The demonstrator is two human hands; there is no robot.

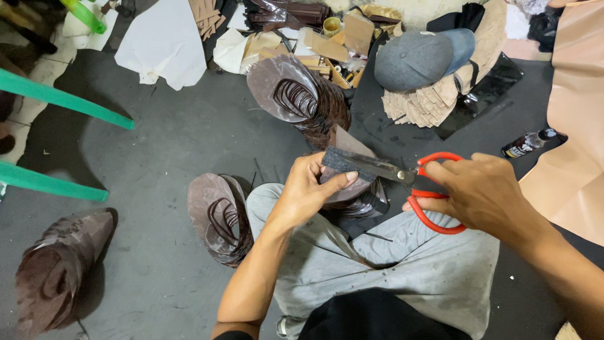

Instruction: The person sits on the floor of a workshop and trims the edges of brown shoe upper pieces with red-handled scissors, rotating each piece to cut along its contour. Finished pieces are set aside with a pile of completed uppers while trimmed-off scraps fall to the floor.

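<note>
My left hand point(308, 192) grips a stack of thin brown leather-like pieces point(352, 189) over my lap, thumb on top. My right hand point(481, 192) holds red-handled scissors point(434, 201), fingers through the loops. The dark blades point(371, 167) point left and lie across the top of the held stack. I sit on the floor with grey trousers point(402, 264) under both hands.
Curled piles of brown cut pieces lie on the dark floor point(176, 145): one ahead point(302, 97), one by my left knee point(220, 217), one far left point(56, 271). A grey cap point(421, 60) rests on tan cutouts. A small bottle point(528, 143), tan sheet point(579, 126), green bars point(63, 101) surround me.
</note>
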